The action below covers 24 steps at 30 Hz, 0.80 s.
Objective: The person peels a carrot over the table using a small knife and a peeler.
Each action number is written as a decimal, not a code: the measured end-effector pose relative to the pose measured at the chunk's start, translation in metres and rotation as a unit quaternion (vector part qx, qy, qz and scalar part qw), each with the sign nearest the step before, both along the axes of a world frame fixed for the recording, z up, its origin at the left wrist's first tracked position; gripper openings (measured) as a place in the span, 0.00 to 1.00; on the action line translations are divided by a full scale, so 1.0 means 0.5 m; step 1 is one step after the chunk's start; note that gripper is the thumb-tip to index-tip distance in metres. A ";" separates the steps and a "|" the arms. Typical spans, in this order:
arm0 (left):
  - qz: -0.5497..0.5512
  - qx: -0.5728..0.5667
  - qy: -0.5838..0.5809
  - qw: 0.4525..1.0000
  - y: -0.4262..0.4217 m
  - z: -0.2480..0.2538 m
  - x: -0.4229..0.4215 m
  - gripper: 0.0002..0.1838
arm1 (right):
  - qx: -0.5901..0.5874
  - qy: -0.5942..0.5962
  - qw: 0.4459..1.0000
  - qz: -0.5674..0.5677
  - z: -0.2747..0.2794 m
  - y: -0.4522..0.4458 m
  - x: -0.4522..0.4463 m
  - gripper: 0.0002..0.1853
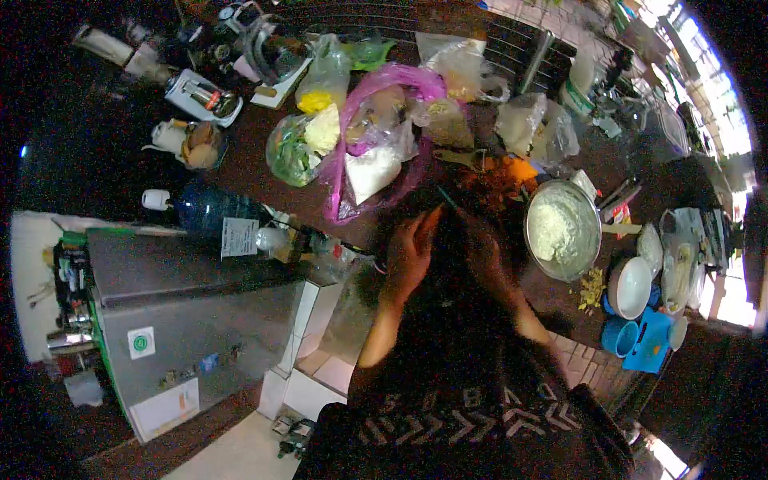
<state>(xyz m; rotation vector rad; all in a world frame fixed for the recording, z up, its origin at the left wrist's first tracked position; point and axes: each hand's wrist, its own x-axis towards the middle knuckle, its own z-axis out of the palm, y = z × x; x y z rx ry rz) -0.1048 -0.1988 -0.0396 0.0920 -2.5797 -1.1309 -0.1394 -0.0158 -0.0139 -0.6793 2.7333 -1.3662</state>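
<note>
My left hand (410,252) is closed round a slim orange piece that looks like a carrot (433,216), held in front of my chest. Close beside it, my right hand (484,252) is dark and blurred, with its fingers curled. A thin teal strip, apparently the blade of a knife (446,195), sticks out past its fingertips toward the table. Beyond my right hand lies a heap of orange pieces and peelings (500,178). The steel bowl (598,232) of pale flour (560,228) stands right of that hand.
A pink plastic bag (340,172) with a white packet (372,172) lies ahead. Clear bags (536,128) stand farther back. At right are pale scraps (592,290), a white bowl (630,288) and a blue cup (620,338). A grey refrigerator (200,304) stands at left.
</note>
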 end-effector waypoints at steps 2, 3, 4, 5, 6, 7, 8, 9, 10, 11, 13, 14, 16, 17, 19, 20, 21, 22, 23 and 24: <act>0.021 0.090 0.048 0.995 -0.014 0.017 0.020 0.17 | -0.027 -0.011 0.999 0.022 0.031 -0.010 0.009 0.23; 0.033 0.118 0.066 0.990 -0.022 0.039 0.034 0.16 | -0.038 -0.017 0.998 0.036 0.049 -0.016 0.013 0.22; 0.012 0.212 -0.028 0.977 -0.034 0.104 0.054 0.17 | -0.032 -0.022 0.998 0.046 0.065 -0.023 0.017 0.22; 0.010 0.259 -0.069 0.963 -0.039 0.123 0.074 0.17 | -0.014 -0.030 0.998 0.056 0.080 -0.033 0.022 0.21; 0.012 0.304 -0.110 0.946 -0.044 0.141 0.094 0.17 | 0.004 -0.034 0.997 0.069 0.094 -0.042 0.025 0.21; 0.031 0.388 -0.122 0.913 -0.041 0.142 0.108 0.17 | 0.022 -0.038 0.996 0.083 0.108 -0.051 0.028 0.21; 0.047 0.429 -0.122 0.894 -0.040 0.145 0.122 0.17 | 0.006 0.013 0.992 0.124 0.110 -0.056 0.026 0.20; 0.063 0.469 -0.120 0.873 -0.039 0.148 0.136 0.18 | -0.012 0.063 0.984 0.164 0.113 -0.062 0.025 0.19; 0.052 0.473 -0.067 0.877 -0.039 0.150 0.148 0.19 | -0.016 0.064 0.981 0.181 0.120 -0.069 0.022 0.19; 0.055 0.473 -0.034 0.879 -0.036 0.156 0.161 0.19 | -0.020 0.080 0.972 0.221 0.134 -0.077 0.021 0.19; 0.109 0.481 0.006 0.870 -0.023 0.172 0.187 0.21 | -0.027 0.092 0.956 0.279 0.137 -0.086 0.020 0.19; 0.144 0.484 0.014 0.863 -0.018 0.188 0.203 0.22 | -0.021 0.062 0.955 0.288 0.128 -0.091 0.021 0.20; 0.176 0.462 0.011 0.869 -0.010 0.224 0.236 0.23 | -0.020 0.029 0.949 0.314 0.155 -0.129 0.049 0.20; 0.175 0.437 -0.001 0.882 -0.008 0.246 0.255 0.25 | -0.099 0.011 0.971 0.219 0.210 -0.178 0.098 0.20; 0.208 0.459 -0.034 0.863 0.001 0.286 0.289 0.27 | -0.177 -0.020 0.975 0.135 0.229 -0.198 0.112 0.21; 0.218 0.450 -0.026 0.866 0.010 0.300 0.298 0.26 | -0.206 -0.151 0.936 0.242 0.203 -0.180 0.073 0.21; 0.227 0.440 -0.018 0.868 0.018 0.306 0.306 0.25 | -0.219 -0.216 0.903 0.299 0.204 -0.180 0.069 0.21; 0.231 0.422 -0.012 0.877 0.026 0.305 0.314 0.24 | -0.224 -0.282 0.865 0.349 0.209 -0.182 0.064 0.21; 0.239 0.421 -0.010 0.875 0.031 0.299 0.321 0.24 | -0.240 -0.378 0.824 0.347 0.217 -0.188 0.076 0.19; 0.247 0.392 0.005 0.886 0.039 0.290 0.330 0.24 | -0.252 -0.469 0.774 0.342 0.229 -0.195 0.087 0.17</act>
